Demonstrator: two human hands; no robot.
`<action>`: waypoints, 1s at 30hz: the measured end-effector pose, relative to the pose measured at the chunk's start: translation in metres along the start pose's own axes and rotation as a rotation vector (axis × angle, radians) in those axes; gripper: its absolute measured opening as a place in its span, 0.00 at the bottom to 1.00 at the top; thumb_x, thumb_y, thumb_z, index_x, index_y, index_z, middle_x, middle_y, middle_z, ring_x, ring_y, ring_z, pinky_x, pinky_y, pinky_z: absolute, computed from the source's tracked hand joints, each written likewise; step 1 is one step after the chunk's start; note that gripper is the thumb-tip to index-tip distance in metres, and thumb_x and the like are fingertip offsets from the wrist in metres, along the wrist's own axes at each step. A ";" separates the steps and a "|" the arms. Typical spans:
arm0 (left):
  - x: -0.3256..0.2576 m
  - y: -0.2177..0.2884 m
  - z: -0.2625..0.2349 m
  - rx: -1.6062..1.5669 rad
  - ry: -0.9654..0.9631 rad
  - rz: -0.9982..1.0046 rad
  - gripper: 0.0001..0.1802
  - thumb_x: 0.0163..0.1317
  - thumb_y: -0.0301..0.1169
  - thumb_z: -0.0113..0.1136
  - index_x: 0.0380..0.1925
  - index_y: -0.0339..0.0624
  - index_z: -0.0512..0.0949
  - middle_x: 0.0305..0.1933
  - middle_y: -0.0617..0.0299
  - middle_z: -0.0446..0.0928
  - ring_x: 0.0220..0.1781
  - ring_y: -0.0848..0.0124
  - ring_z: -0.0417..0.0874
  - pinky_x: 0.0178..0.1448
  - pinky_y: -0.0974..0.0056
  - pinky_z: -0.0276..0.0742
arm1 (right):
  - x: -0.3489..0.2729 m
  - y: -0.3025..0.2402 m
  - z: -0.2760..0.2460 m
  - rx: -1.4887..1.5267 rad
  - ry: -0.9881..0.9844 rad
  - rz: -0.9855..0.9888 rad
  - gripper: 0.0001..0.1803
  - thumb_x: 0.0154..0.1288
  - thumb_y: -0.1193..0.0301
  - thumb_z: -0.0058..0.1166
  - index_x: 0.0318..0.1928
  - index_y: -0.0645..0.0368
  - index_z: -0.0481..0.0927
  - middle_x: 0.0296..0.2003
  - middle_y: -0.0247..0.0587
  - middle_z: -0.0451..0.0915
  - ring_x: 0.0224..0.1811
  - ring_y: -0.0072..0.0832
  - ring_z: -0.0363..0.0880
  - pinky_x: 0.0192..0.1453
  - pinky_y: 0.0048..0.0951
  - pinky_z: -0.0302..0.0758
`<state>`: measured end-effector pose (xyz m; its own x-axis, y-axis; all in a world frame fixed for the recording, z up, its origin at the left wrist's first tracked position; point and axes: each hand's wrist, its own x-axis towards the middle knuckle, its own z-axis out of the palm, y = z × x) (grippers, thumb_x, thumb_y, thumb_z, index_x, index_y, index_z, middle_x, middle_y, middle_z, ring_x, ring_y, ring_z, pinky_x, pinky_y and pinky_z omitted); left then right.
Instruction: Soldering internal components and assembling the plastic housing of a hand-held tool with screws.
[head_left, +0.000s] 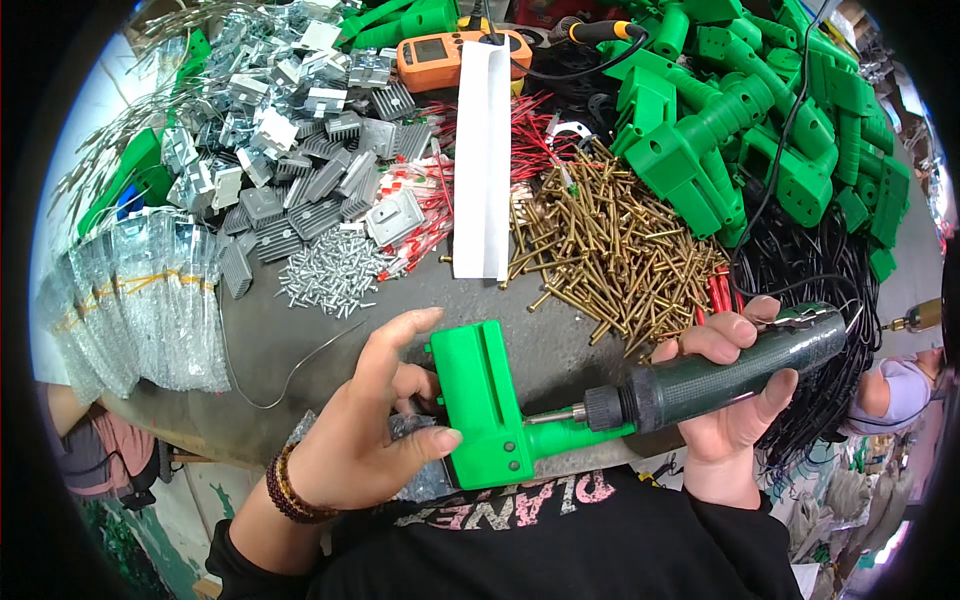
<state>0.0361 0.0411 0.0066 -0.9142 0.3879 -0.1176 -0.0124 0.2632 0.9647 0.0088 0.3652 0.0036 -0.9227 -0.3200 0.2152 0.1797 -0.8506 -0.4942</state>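
My left hand (pixel 362 435) grips a green plastic housing (pixel 476 420) by its left side. The thumb presses on its lower edge, the index finger sticks up free, and the other fingers are partly hidden behind it. A ribbed green handle (pixel 575 436) extends right from the housing. Held nearly level in my right hand (pixel 728 425) is a dark green electric screwdriver (pixel 740 368) with a black collar. Its bit points left and meets the housing beside the handle; whether it sits on a screw I cannot tell.
Behind the hands lie piles of brass-coloured screws (pixel 610 240), small silver screws (pixel 330 270), grey heat sinks (pixel 305 205) and green housings (pixel 730 110). A white folded strip (pixel 482 170) leads toward an orange meter (pixel 430 62). Black cables (pixel 810 260) hang at right; plastic-wrapped bundles (pixel 140 300) lie left.
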 end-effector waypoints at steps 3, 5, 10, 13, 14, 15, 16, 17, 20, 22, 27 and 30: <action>0.000 -0.003 0.000 -0.020 -0.005 0.015 0.50 0.58 0.23 0.71 0.75 0.37 0.49 0.42 0.59 0.82 0.45 0.70 0.81 0.49 0.65 0.73 | 0.003 -0.002 -0.001 0.006 -0.004 0.015 0.29 0.65 0.63 0.68 0.65 0.39 0.72 0.51 0.25 0.76 0.55 0.22 0.74 0.78 0.56 0.55; 0.000 -0.005 -0.001 -0.019 -0.010 0.051 0.50 0.58 0.24 0.71 0.75 0.36 0.49 0.42 0.59 0.82 0.45 0.70 0.81 0.50 0.65 0.73 | 0.004 -0.002 -0.001 0.018 0.004 0.023 0.28 0.65 0.63 0.68 0.64 0.39 0.72 0.51 0.25 0.76 0.55 0.22 0.74 0.78 0.56 0.55; 0.001 -0.007 0.000 -0.029 -0.006 0.057 0.49 0.59 0.24 0.71 0.74 0.35 0.49 0.42 0.59 0.83 0.45 0.70 0.82 0.50 0.65 0.73 | 0.005 -0.001 -0.001 0.033 0.041 0.021 0.28 0.64 0.66 0.69 0.62 0.40 0.73 0.49 0.24 0.75 0.54 0.22 0.74 0.78 0.56 0.56; 0.001 -0.007 0.000 -0.024 -0.001 0.060 0.49 0.59 0.25 0.71 0.74 0.35 0.49 0.42 0.59 0.83 0.45 0.70 0.82 0.51 0.65 0.73 | 0.004 -0.002 -0.001 0.037 0.043 0.022 0.28 0.63 0.66 0.70 0.62 0.39 0.73 0.49 0.24 0.75 0.54 0.22 0.74 0.77 0.55 0.57; 0.000 -0.007 0.000 -0.021 0.002 0.059 0.50 0.59 0.25 0.71 0.74 0.35 0.49 0.42 0.59 0.83 0.45 0.69 0.82 0.51 0.65 0.74 | 0.004 -0.002 -0.002 0.036 0.045 0.019 0.28 0.63 0.66 0.70 0.62 0.39 0.73 0.49 0.24 0.75 0.54 0.22 0.74 0.77 0.55 0.57; 0.000 -0.008 0.000 -0.021 -0.001 0.060 0.50 0.59 0.25 0.71 0.74 0.35 0.49 0.42 0.59 0.83 0.45 0.69 0.82 0.51 0.65 0.74 | 0.004 -0.002 -0.002 0.047 0.041 0.020 0.28 0.63 0.66 0.70 0.62 0.39 0.73 0.49 0.23 0.75 0.54 0.21 0.74 0.77 0.55 0.57; 0.000 -0.009 0.000 -0.017 0.002 0.064 0.50 0.59 0.25 0.71 0.74 0.35 0.49 0.42 0.59 0.83 0.45 0.70 0.81 0.51 0.65 0.74 | 0.004 -0.002 -0.002 0.057 0.037 0.021 0.29 0.63 0.66 0.70 0.62 0.39 0.73 0.49 0.23 0.75 0.53 0.21 0.74 0.77 0.55 0.57; 0.000 -0.009 0.000 -0.014 0.005 0.068 0.50 0.59 0.25 0.71 0.74 0.35 0.49 0.42 0.59 0.83 0.44 0.70 0.81 0.50 0.65 0.74 | 0.004 -0.002 -0.001 0.055 0.039 0.019 0.29 0.63 0.66 0.70 0.62 0.39 0.73 0.49 0.23 0.75 0.53 0.21 0.74 0.77 0.55 0.57; 0.000 -0.009 -0.001 0.001 -0.005 0.050 0.53 0.57 0.26 0.73 0.75 0.35 0.48 0.43 0.58 0.83 0.45 0.70 0.81 0.50 0.65 0.74 | 0.005 0.000 -0.002 0.052 0.053 0.008 0.28 0.62 0.67 0.71 0.60 0.39 0.74 0.48 0.22 0.75 0.53 0.21 0.74 0.77 0.54 0.58; 0.001 -0.010 -0.004 -0.003 -0.034 0.086 0.55 0.55 0.29 0.76 0.75 0.36 0.47 0.44 0.58 0.83 0.45 0.70 0.81 0.50 0.65 0.73 | 0.007 0.000 -0.002 0.035 0.029 0.032 0.25 0.62 0.67 0.71 0.57 0.40 0.75 0.48 0.22 0.75 0.53 0.20 0.74 0.77 0.54 0.57; 0.003 -0.014 -0.005 0.010 -0.090 0.168 0.65 0.49 0.40 0.83 0.76 0.38 0.45 0.46 0.56 0.83 0.45 0.69 0.81 0.49 0.64 0.72 | 0.010 0.006 -0.013 0.056 0.013 0.040 0.24 0.60 0.64 0.73 0.54 0.39 0.76 0.50 0.22 0.74 0.54 0.21 0.74 0.77 0.51 0.59; 0.005 -0.015 -0.005 0.024 -0.088 0.171 0.68 0.46 0.44 0.84 0.76 0.38 0.45 0.45 0.56 0.83 0.43 0.69 0.81 0.48 0.64 0.72 | 0.010 0.007 -0.016 0.061 0.012 0.044 0.25 0.58 0.61 0.75 0.53 0.38 0.77 0.51 0.22 0.74 0.55 0.22 0.74 0.78 0.49 0.60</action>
<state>0.0300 0.0345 -0.0073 -0.8634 0.5039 0.0263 0.1504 0.2073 0.9666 -0.0044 0.3622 -0.0112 -0.9174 -0.3530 0.1837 0.2404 -0.8596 -0.4509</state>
